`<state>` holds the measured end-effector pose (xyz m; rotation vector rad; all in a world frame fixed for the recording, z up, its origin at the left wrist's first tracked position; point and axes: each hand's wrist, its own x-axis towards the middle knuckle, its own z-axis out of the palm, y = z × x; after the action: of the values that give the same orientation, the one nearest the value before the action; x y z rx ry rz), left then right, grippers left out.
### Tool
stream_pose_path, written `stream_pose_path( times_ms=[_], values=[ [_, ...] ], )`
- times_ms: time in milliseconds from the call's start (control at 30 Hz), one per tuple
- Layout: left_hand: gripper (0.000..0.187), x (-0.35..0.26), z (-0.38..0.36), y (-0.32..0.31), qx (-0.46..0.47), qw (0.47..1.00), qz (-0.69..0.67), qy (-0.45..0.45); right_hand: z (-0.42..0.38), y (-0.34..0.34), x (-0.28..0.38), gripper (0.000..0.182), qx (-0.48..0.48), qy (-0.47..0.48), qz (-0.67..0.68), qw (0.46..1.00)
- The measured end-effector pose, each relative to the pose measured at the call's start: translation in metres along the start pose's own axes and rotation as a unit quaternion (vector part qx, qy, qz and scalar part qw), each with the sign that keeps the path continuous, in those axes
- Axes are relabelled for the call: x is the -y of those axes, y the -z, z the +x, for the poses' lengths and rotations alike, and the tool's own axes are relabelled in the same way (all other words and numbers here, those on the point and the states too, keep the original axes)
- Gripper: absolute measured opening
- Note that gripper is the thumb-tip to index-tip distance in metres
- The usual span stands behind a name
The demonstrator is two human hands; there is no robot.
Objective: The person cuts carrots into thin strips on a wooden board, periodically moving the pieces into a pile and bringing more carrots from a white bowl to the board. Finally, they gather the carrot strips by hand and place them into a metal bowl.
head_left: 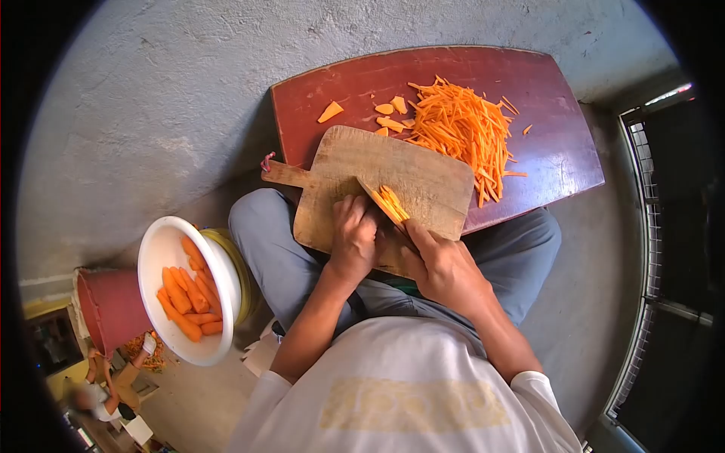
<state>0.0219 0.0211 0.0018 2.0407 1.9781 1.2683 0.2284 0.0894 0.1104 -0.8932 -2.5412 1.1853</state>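
Observation:
My right hand (451, 273) is wrapped around the handle of a knife (365, 183), whose blade slants across the wooden cutting board (332, 170). Against the blade's right side lie several thin carrot strips (390, 204). Just left of the blade, my left hand (354, 232) is closed, its fingers curled down on the board. Whatever is under those fingers is hidden. Beyond the board, a heap of shredded carrot (461, 128) sits on the red tabletop (551, 113), with a few carrot offcuts (385, 109) to its left.
A white basin (157, 245) of peeled carrots (181, 291) stands at my left, near a red bucket (113, 302). Farther back at lower left, another person (102, 392) is by orange scraps on the floor. The wall (189, 98) borders the table's far side.

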Motion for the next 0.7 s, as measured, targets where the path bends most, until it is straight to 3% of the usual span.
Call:
stream_pose_path(
  times_ms=[700],
  values=[
    [0.036, 0.004, -0.004, -0.003, -0.005, 1.0, -0.001, 0.006, -0.005, 0.0, 0.009, 0.042, 0.006, -0.033, 0.021, 0.999]
  ],
)
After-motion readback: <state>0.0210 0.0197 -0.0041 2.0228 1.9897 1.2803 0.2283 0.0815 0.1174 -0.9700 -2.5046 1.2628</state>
